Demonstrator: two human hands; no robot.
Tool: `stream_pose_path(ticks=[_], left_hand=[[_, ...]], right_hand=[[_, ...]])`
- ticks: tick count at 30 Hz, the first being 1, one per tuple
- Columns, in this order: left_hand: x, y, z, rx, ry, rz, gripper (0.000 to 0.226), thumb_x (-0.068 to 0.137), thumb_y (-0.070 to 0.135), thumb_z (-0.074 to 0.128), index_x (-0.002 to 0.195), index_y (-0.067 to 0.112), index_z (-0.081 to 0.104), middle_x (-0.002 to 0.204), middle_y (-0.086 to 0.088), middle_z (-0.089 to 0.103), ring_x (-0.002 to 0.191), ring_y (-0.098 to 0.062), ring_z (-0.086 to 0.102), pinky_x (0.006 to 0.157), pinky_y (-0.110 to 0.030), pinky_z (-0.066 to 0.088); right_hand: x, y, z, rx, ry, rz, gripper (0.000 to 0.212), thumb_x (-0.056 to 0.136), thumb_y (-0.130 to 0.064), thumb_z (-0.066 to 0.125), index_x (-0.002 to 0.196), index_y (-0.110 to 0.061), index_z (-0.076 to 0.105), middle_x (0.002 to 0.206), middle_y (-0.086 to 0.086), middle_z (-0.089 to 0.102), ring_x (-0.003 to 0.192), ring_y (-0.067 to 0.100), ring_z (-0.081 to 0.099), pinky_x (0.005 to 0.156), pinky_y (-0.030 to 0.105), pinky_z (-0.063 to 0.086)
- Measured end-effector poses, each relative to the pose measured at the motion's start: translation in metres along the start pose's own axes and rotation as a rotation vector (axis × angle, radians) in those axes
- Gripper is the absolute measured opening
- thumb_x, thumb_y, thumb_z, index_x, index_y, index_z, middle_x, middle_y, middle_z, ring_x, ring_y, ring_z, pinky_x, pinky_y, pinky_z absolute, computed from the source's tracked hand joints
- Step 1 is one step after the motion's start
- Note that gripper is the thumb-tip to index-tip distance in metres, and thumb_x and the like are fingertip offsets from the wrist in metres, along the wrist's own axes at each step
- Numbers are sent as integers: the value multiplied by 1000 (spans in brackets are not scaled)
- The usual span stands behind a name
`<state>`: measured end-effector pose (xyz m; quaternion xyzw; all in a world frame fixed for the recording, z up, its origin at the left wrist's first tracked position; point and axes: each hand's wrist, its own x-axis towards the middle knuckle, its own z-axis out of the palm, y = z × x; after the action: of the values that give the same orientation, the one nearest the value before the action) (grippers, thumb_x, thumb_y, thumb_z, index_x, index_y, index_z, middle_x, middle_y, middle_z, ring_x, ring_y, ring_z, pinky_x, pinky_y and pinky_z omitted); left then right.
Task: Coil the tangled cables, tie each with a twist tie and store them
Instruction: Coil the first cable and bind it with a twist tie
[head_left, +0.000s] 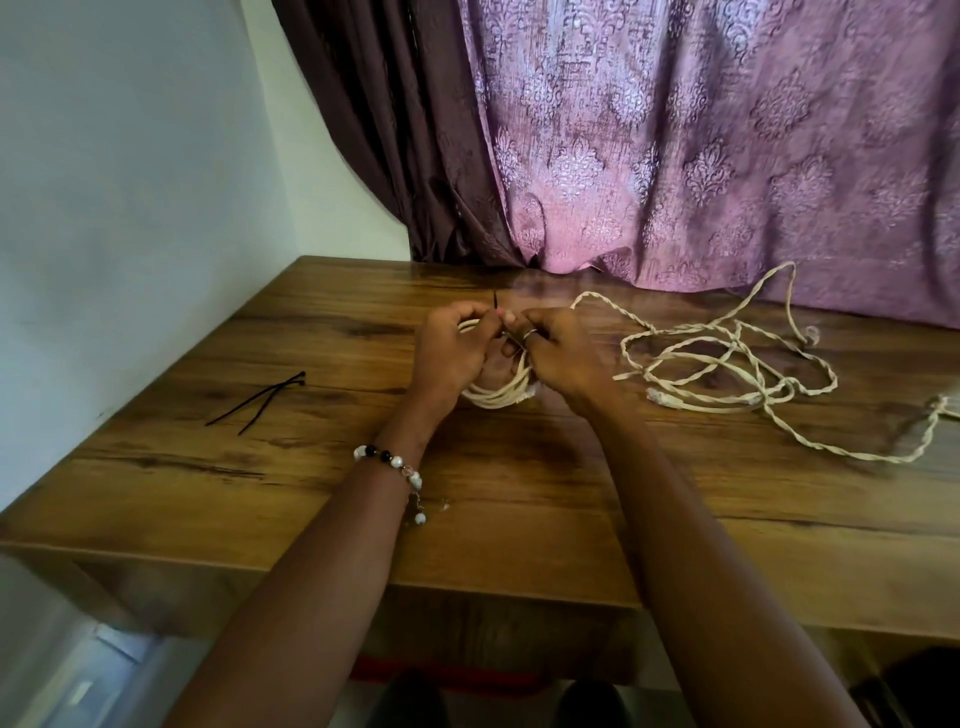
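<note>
Wooden tabletop (519, 493) under your arms carries it all: your left hand (453, 349) and right hand (557, 353) meet over the coiled cable (501, 393), both pinching the black tie (495, 300) to cinch the loops. Tangled cables (727, 364) wait right of your right hand, spare ties (257, 399) left of your left, likely within reach for later coils.

Both forearms are bare, with no sleeves in view. The left wrist wears a bracelet (397, 465) of white and black beads with a small dangling chain. The right hand (558, 353) wears a thin silver ring (530, 334) on one finger.
</note>
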<state>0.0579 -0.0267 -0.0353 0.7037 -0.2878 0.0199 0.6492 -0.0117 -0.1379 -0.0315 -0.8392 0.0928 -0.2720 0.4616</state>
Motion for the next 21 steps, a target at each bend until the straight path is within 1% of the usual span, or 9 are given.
stream_pose_path(ticks=[2,5,7,9,10,14,17,19,21], left_hand=[[1,0,1,30,-18,63,11,88,18,63,80,15,70,75,7,68,70,-2,60,67,-27,49],[1,0,4,33,18,133,11,87,20,63,77,16,66,71,10,64,66,-2,58,65,-27,48],[-1,2,5,15,53,152,12,85,24,63,76,17,65,71,8,65,66,-3,59,64,-30,49],[-2,5,5,-32,75,131,12,83,25,64,73,19,65,69,5,66,63,-7,59,60,-35,50],[-2,5,6,-53,76,115,12,83,25,64,71,22,65,67,4,65,61,-10,59,57,-39,51],[1,3,6,-47,83,55,16,81,31,61,73,18,65,67,-1,64,58,-19,58,53,-49,51],[2,2,5,-5,102,57,26,81,36,56,78,12,65,67,1,62,62,-18,57,58,-46,51],[0,4,4,-61,124,43,21,80,34,59,75,14,65,66,1,62,63,-17,57,58,-45,50],[-1,5,2,-116,187,4,14,76,30,65,70,17,66,65,1,64,63,-15,59,58,-43,51]], right_hand=[[-1,2,0,15,41,-48,35,97,-22,50,70,-5,63,59,-1,58,55,12,51,59,40,43],[-6,-4,3,135,62,-48,32,99,-10,45,76,-24,62,54,-17,57,54,-2,51,65,44,48],[-9,-10,7,241,77,-31,27,100,-6,41,87,-14,64,50,-21,56,49,-4,52,66,44,52],[-11,-16,10,363,109,4,24,101,-5,39,96,5,61,45,-16,53,41,-1,50,54,35,51],[-13,-19,12,411,125,15,24,101,-4,39,98,7,59,43,-14,53,39,0,49,49,30,49],[-14,-21,17,528,237,76,25,101,-5,39,81,-2,55,40,-13,47,34,-1,43,36,17,40],[-10,-17,17,606,245,118,24,102,-11,40,84,-2,53,50,-7,46,40,1,40,40,20,37],[-9,-14,17,647,188,152,23,103,-15,39,92,-2,55,57,0,43,44,4,41,46,26,38],[-7,-12,17,705,123,217,28,103,-16,37,88,-1,55,60,4,46,44,9,45,49,28,42]])
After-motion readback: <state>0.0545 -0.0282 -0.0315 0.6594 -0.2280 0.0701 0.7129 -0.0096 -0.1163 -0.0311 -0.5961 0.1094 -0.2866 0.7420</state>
